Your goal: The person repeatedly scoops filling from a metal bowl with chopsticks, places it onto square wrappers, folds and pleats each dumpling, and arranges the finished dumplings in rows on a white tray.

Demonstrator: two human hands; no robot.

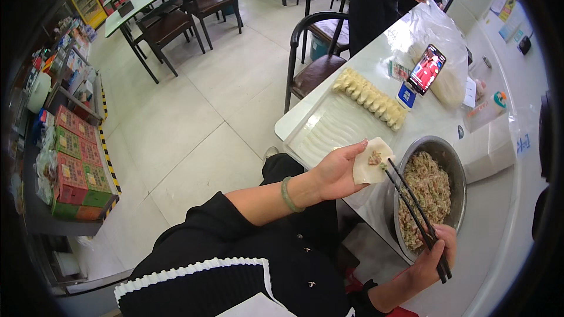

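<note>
My left hand (pixel 337 174), with a jade-coloured bangle at the wrist, holds a flat, pale dough wrapper (pixel 369 171) with a small lump of minced filling (pixel 374 157) on it. In my right hand (pixel 434 253) is a pair of black chopsticks (pixel 414 211), whose tips touch the filling side of the wrapper. Under the chopsticks stands a steel bowl (pixel 460 189) of minced filling with green bits. Beyond my left hand lies a clear plastic tray (pixel 326 127), and a row of folded dumplings (pixel 370 99) fills its far side.
A phone (pixel 427 69) on a blue stand, a large plastic bag (pixel 440 39), a plastic bottle (pixel 487 108) and a white tissue pack (pixel 489 147) are on the table. A person (pixel 374 4) stands at its far end. A chair (pixel 317 70) is beside the table.
</note>
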